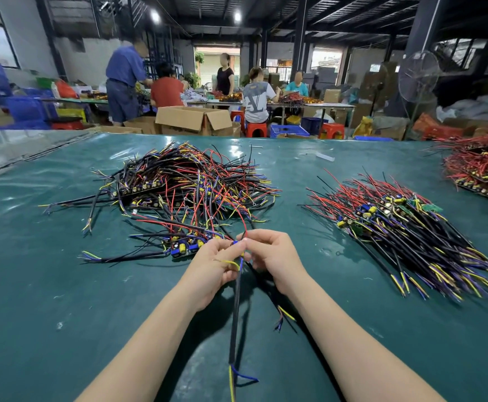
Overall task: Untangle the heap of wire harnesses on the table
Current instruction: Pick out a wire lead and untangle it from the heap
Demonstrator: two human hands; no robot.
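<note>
**First onlooker:** What have the hands got, from where you stand?

**Second onlooker:** One black-sheathed harness (236,309), held at the near edge of the tangled heap (190,181) in the middle of the green table (63,285). The left hand (212,266) has its fingers curled round the top of the sheath and a yellow lead. The right hand (271,252) pinches something small and blue between thumb and fingertips, with a red wire rising from it.

**First onlooker:** Is that a connector?

**Second onlooker:** Cannot tell. The fingertips of both hands meet over it and cover most of it. The sheath hangs down between the forearms, blurred along its length, and its yellow lead runs off the bottom of the view.

**First onlooker:** And the heap itself?

**Second onlooker:** Black, red, yellow and blue wires crossing every way. A small circuit board (180,248) shows at its near edge, just beside the left hand, but which wires belong to it is lost in the tangle. A second cable end (283,316) lies on the table below the right wrist, its upper run lost in the shadow beneath the hand.

**First onlooker:** To the right?

**Second onlooker:** A combed pile (405,227), its wires lying one way, well apart from the heap. Beyond it a red bundle (480,169) is cut off by the edge. Workers (256,97) sit and stand at the far benches, too distant to make out what they handle
</note>
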